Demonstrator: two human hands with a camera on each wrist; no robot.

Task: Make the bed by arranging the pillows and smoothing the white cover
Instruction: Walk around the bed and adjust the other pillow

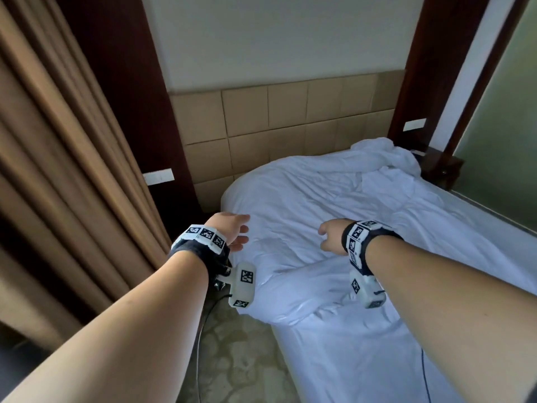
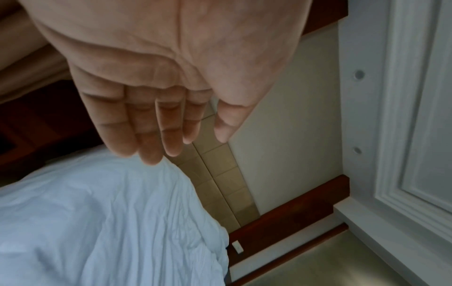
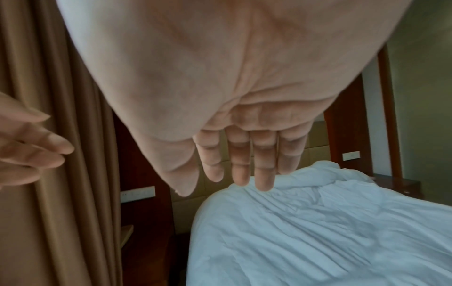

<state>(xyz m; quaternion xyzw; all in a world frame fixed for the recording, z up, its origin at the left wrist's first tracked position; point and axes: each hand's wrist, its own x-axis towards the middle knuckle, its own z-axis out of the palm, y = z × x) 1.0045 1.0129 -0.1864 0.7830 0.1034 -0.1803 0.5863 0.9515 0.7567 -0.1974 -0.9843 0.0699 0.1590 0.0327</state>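
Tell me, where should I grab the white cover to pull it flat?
Probably at the thick rolled fold on the near edge of the white cover, coming from this side of the bed. It bulges up, so fingers can curl round it. Both the left hand and the right hand are open above it.

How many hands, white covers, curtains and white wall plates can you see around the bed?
Hands: 2, the left hand and the right hand
White cover: 1
Brown curtain: 1
White wall plates: 2, one on the curtain side, one on the far side
Total: 6
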